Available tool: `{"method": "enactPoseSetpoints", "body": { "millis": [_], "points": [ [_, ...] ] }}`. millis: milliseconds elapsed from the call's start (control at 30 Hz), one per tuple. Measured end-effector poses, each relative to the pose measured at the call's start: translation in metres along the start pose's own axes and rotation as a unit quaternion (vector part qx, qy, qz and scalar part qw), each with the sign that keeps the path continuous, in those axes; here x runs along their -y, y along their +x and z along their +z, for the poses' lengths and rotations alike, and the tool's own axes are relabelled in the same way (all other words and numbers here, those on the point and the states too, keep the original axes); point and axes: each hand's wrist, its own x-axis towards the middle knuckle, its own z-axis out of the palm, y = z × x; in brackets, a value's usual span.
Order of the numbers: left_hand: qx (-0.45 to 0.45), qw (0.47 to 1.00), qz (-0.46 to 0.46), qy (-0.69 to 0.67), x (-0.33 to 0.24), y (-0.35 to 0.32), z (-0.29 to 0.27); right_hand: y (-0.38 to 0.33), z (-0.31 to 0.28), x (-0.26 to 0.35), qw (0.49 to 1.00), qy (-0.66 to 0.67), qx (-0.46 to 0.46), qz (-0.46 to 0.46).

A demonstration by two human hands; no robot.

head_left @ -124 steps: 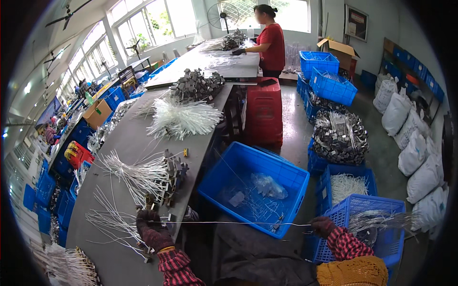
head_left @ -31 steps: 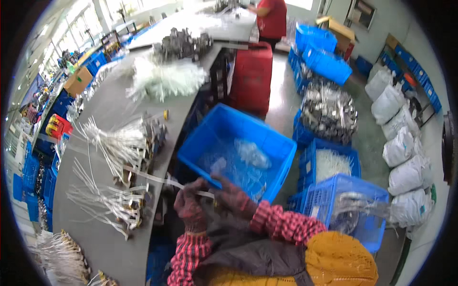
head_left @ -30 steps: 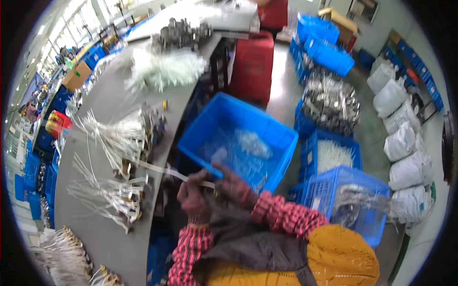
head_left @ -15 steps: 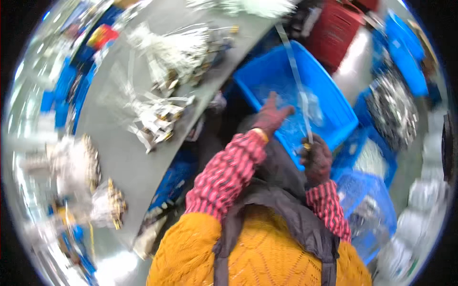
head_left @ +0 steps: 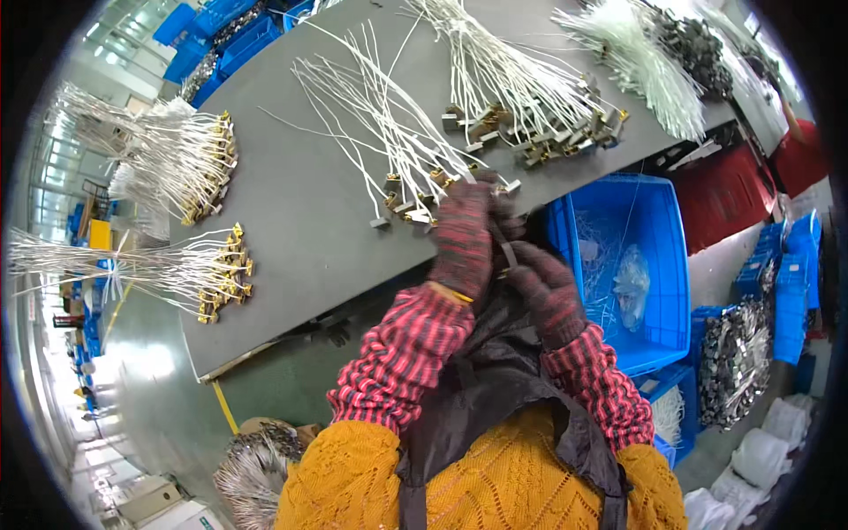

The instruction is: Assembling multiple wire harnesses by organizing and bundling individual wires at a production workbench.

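Both my hands wear dark red knit gloves and meet at the near edge of a long grey table (head_left: 291, 221). My left hand (head_left: 464, 231) lies with its fingertips on the metal-tipped ends of a loose bundle of white wires (head_left: 389, 132); its grip is hidden. My right hand (head_left: 541, 284) is curled just beside it, fingers closed around a thin pale wire piece (head_left: 507, 254) that runs between the two hands. A second bundle of wires with metal ends (head_left: 521, 97) lies just to the right on the table.
More wire bundles with brass ends (head_left: 199, 159) (head_left: 190, 274) lie at the table's left. A blue crate (head_left: 632, 265) with loose wires and a clear bag stands right of my hands. A red crate (head_left: 724, 194), blue crates of metal parts (head_left: 738, 358) and white sacks (head_left: 760, 459) fill the floor.
The view has swung toward the table. My hands have come from over the blue crate to the table edge and closed together; the long wire held up over the crate is no longer seen.
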Motion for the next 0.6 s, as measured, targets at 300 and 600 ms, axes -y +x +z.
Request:
{"method": "enactPoseSetpoints", "body": {
  "millis": [300, 600],
  "points": [
    [-0.159, 0.959, -0.013, 0.236, -0.130, 0.054, -0.156, 0.177, 0.028, 0.030, 0.989, -0.086, 0.122, -0.012],
    [-0.191, 0.967, -0.074, 0.149, -0.105, 0.119, -0.218, 0.305, 0.131, -0.003, 0.830, -0.541, 0.123, 0.052]
  ]
}}
